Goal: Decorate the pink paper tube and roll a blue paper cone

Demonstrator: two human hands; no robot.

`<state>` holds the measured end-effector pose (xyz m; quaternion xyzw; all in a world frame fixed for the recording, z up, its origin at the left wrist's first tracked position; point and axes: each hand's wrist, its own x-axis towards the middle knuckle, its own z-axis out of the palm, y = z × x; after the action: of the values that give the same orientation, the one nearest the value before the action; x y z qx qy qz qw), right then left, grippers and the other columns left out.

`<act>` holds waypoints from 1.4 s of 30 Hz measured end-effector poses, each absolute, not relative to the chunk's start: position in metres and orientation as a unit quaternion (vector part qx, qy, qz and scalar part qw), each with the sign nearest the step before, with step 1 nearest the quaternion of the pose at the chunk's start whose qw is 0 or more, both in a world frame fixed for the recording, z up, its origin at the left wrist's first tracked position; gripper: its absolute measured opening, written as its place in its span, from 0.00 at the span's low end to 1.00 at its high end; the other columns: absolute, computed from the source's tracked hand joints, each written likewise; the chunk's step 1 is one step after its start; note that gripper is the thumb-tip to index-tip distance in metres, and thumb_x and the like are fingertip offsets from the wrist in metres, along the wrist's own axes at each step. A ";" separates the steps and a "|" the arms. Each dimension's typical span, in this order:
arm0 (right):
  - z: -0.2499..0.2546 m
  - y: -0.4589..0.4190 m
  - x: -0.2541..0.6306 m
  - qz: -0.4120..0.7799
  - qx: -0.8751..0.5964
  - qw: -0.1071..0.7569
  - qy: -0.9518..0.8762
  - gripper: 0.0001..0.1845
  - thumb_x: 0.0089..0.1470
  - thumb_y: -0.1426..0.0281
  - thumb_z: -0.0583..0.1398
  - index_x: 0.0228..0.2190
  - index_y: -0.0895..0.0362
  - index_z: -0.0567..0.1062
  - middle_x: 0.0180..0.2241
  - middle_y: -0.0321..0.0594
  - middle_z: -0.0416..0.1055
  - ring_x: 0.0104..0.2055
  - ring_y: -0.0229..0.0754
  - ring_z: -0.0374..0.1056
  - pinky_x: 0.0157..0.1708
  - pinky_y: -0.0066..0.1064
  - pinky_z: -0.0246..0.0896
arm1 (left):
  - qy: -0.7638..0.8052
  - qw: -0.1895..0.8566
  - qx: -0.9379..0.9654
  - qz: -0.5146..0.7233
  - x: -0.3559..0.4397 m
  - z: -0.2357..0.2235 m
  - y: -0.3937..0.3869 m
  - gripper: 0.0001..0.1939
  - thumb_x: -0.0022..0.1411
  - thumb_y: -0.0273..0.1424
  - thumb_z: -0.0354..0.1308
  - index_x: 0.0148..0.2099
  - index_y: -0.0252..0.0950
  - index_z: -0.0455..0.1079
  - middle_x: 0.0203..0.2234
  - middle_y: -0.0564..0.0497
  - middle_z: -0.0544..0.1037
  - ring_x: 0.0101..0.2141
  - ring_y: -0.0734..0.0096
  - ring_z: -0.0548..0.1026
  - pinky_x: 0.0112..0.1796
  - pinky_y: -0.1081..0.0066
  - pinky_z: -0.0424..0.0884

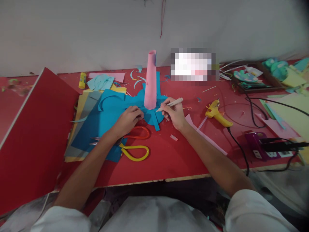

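Note:
A pink paper tube (pixel 151 82) stands upright on a round blue paper base (pixel 152 120) with blue strips sticking out from it. My right hand (pixel 175 112) grips a white pen (pixel 175 102), its tip pointing at the base close to the tube's foot. My left hand (pixel 129 120) is at the left edge of the base, fingers curled together; whatever is between them is hidden. Below that hand lie scissors with one red and one yellow handle (pixel 135 156), their blades partly behind my left forearm. Blue paper sheets (pixel 108 111) lie under and beside my left hand.
A yellow glue gun (pixel 217 114) with a black cord lies right of my right hand. A yellow glue stick (pixel 82 80) stands at the back left. A red board (pixel 36 138) rises at left. A purple box (pixel 258 145), a tray (pixel 265 87) and paper sheets are at right.

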<state>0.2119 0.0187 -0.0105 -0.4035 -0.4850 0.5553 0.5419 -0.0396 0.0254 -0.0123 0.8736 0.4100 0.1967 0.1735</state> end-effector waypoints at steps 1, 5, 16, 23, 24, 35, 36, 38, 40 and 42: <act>-0.010 0.019 0.212 0.556 -0.404 0.542 -0.485 0.23 0.53 0.50 0.72 0.27 0.53 0.71 0.18 0.27 0.70 0.15 0.28 0.57 0.10 0.21 0.48 | 0.408 0.171 0.876 0.194 -0.039 -0.013 0.026 0.09 0.69 0.23 0.53 0.42 0.38 0.74 0.43 0.46 0.78 0.45 0.59 0.73 0.49 0.60 0.71; -0.010 0.018 0.211 0.564 -0.402 0.538 -0.480 0.24 0.52 0.49 0.72 0.28 0.53 0.71 0.18 0.27 0.70 0.14 0.28 0.56 0.10 0.21 0.47 | 0.399 0.169 0.881 0.192 -0.039 -0.013 0.025 0.07 0.70 0.24 0.52 0.42 0.38 0.71 0.42 0.46 0.77 0.44 0.59 0.73 0.48 0.60 0.70; -0.007 0.016 0.210 0.616 -0.359 0.546 -0.439 0.25 0.48 0.50 0.75 0.30 0.53 0.72 0.21 0.28 0.73 0.18 0.30 0.63 0.14 0.22 0.57 | 0.450 0.190 0.751 0.444 -0.010 0.000 0.001 0.06 0.72 0.33 0.62 0.49 0.39 0.74 0.40 0.50 0.83 0.39 0.70 0.80 0.43 0.70 0.75; -0.005 0.012 0.205 0.675 -0.333 0.522 -0.402 0.24 0.47 0.52 0.76 0.31 0.54 0.74 0.24 0.30 0.76 0.23 0.32 0.69 0.20 0.23 0.65 | 0.439 0.138 0.763 0.454 -0.007 0.003 -0.004 0.07 0.74 0.36 0.60 0.46 0.38 0.75 0.38 0.50 0.83 0.38 0.71 0.80 0.42 0.69 0.77; -0.005 0.012 0.204 0.678 -0.328 0.524 -0.398 0.24 0.47 0.52 0.76 0.31 0.54 0.74 0.25 0.31 0.76 0.24 0.32 0.70 0.21 0.23 0.66 | 0.436 0.134 0.766 0.454 -0.006 0.004 -0.005 0.07 0.74 0.35 0.60 0.46 0.38 0.75 0.38 0.50 0.83 0.37 0.71 0.80 0.42 0.70 0.76; -0.006 0.011 0.203 0.687 -0.320 0.502 -0.416 0.25 0.47 0.51 0.76 0.33 0.53 0.74 0.26 0.30 0.76 0.26 0.33 0.72 0.23 0.23 0.69 | 0.423 0.131 0.777 0.448 -0.005 0.007 -0.007 0.03 0.72 0.29 0.60 0.43 0.38 0.75 0.36 0.51 0.82 0.38 0.71 0.80 0.43 0.71 0.76; -0.006 0.011 0.203 0.686 -0.321 0.503 -0.418 0.25 0.47 0.51 0.76 0.33 0.53 0.74 0.26 0.30 0.76 0.26 0.33 0.72 0.23 0.23 0.70 | 0.427 0.132 0.776 0.444 -0.005 0.007 -0.007 0.03 0.72 0.29 0.60 0.43 0.38 0.75 0.36 0.51 0.83 0.38 0.71 0.80 0.43 0.71 0.76; -0.007 0.011 0.202 0.678 -0.324 0.506 -0.422 0.25 0.47 0.51 0.76 0.32 0.54 0.74 0.25 0.30 0.76 0.26 0.33 0.72 0.23 0.23 0.70 | 0.436 0.135 0.775 0.438 -0.005 0.008 -0.007 0.04 0.72 0.30 0.59 0.42 0.38 0.75 0.36 0.51 0.83 0.38 0.70 0.81 0.44 0.70 0.77; -0.008 0.011 0.202 0.667 -0.329 0.512 -0.430 0.25 0.47 0.51 0.76 0.32 0.54 0.74 0.25 0.31 0.77 0.26 0.34 0.73 0.23 0.24 0.71 | 0.438 0.143 0.773 0.436 -0.005 0.008 -0.007 0.04 0.71 0.29 0.59 0.41 0.38 0.75 0.36 0.51 0.83 0.38 0.70 0.81 0.44 0.70 0.77; -0.009 0.011 0.201 0.657 -0.331 0.518 -0.437 0.25 0.47 0.51 0.76 0.32 0.54 0.74 0.26 0.32 0.78 0.26 0.34 0.74 0.24 0.25 0.73 | 0.433 0.154 0.772 0.440 -0.005 0.007 -0.007 0.03 0.70 0.27 0.60 0.41 0.38 0.75 0.36 0.52 0.83 0.38 0.71 0.81 0.43 0.70 0.77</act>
<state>0.2012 0.0106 -0.0093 -0.3311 -0.4373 0.6566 0.5177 -0.0050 -0.0068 0.0075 0.7716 0.4331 0.4397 0.1537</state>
